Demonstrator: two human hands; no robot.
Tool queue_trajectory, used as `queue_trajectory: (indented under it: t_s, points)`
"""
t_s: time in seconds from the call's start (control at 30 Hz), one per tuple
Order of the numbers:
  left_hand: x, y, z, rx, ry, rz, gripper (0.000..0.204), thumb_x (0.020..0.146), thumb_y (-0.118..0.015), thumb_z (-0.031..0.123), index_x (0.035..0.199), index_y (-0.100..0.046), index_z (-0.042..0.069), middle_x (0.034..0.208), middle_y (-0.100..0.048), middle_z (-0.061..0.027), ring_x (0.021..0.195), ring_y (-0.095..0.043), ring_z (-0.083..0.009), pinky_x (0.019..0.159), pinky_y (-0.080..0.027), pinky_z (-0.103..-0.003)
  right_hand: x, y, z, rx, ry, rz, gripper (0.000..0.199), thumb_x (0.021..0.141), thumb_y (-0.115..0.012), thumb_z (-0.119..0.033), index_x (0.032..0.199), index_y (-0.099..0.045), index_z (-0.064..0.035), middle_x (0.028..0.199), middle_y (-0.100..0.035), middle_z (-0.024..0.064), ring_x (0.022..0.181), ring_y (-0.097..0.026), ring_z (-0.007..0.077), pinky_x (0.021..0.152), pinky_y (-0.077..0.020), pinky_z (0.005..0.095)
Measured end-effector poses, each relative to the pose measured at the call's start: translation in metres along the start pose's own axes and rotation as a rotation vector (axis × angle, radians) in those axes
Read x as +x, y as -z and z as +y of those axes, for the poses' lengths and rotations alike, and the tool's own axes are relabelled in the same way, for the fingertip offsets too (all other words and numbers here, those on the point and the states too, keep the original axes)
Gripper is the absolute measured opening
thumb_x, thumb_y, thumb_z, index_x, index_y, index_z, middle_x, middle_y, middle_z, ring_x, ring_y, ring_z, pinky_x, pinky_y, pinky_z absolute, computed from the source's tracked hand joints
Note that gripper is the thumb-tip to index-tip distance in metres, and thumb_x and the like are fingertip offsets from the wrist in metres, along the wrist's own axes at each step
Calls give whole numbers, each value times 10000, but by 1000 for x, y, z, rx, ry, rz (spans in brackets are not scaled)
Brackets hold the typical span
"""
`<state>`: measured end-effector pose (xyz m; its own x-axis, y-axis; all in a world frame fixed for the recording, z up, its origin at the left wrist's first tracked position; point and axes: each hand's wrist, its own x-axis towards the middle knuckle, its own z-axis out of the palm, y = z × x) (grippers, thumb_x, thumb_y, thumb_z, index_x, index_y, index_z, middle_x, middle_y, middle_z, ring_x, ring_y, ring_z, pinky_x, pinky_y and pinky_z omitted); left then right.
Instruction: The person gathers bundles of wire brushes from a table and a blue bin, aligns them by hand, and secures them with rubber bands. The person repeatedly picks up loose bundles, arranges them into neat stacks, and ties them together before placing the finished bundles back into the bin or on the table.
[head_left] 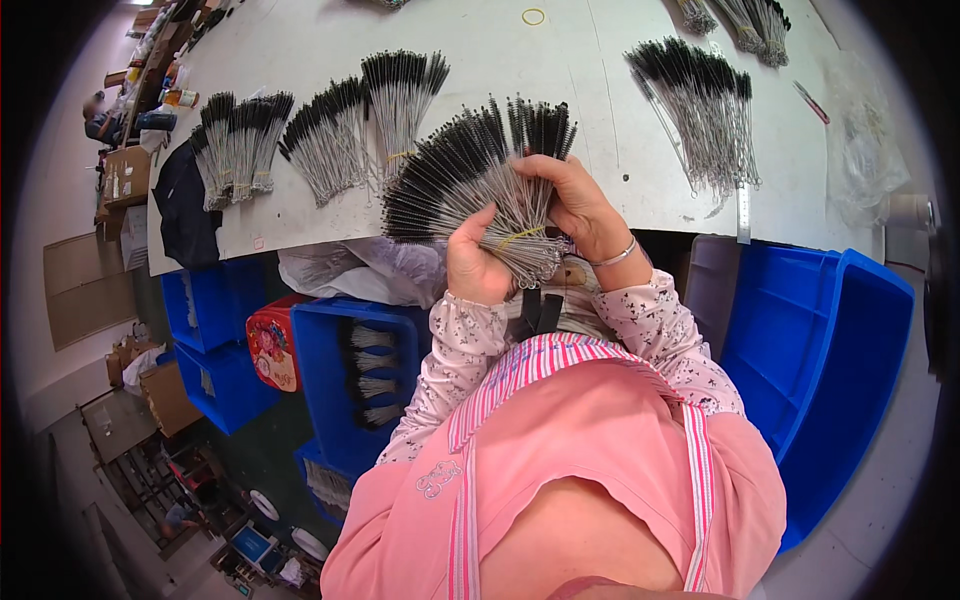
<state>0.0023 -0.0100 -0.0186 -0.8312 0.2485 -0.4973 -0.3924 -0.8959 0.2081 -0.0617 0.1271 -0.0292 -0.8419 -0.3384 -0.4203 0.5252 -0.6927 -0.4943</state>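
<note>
A thick bundle of thin wire brushes (445, 178) is fanned out in front of me at the table's near edge. Its black bristles point up and left, and its looped wire ends gather below. A yellow rubber band (521, 238) wraps the wire stems near those loops. My left hand (478, 260) grips the lower left side, thumb up along the stems. From the right, my right hand (583, 208) closes round the upper stems, its thumb and fingers dividing off a smaller group of brushes. The fingers behind the bundle are partly hidden.
Banded brush bundles (328, 140) lie left on the white table (510, 65); a loose brush pile (700, 115) spreads right beside a steel ruler (743, 212). A red-handled tool (811, 102) and clear plastic bag (868, 150) lie farther right. Blue bins (800, 340) flank me.
</note>
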Motion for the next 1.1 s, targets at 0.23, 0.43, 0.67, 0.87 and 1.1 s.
queue_trajectory:
  t_s: [0.23,0.43,0.67,0.87,1.1]
  points:
    - [-6,-11,-1,-27,7,-65,344,862,-520,86,1190,-510,-17,1165,-583,-144,1078,-548,-298,985,-396,-459,-3,1,-2,14,-38,-6,172,727,-600,15,884,-610,85,810,-639,139,696,-644,203,640,-553,329]
    - [0,-2,0,40,-37,33,338,873,-492,107,1186,-507,-19,1141,-586,-149,1046,-562,-291,954,-419,-447,0,3,2,12,15,-90,189,725,-569,38,909,-607,56,851,-633,116,722,-634,186,659,-546,317]
    - [1,2,1,-5,-27,-8,321,856,-533,70,1165,-527,-15,1147,-592,-138,1058,-560,-292,970,-409,-453,-2,0,2,-31,28,-62,173,745,-577,33,913,-615,42,855,-641,101,717,-634,170,638,-539,297]
    - [-3,-2,-5,18,-38,34,335,876,-485,87,1196,-508,-12,1153,-586,-136,1050,-563,-290,956,-422,-445,-2,-2,2,-8,7,-120,154,763,-636,18,916,-627,32,841,-657,97,707,-648,167,623,-542,285]
    - [-2,-6,-5,46,-64,38,329,870,-492,77,1186,-521,-7,1151,-590,-123,1043,-569,-280,946,-432,-437,-2,1,4,26,33,-102,163,762,-652,17,923,-626,23,836,-658,93,701,-651,165,629,-544,283]
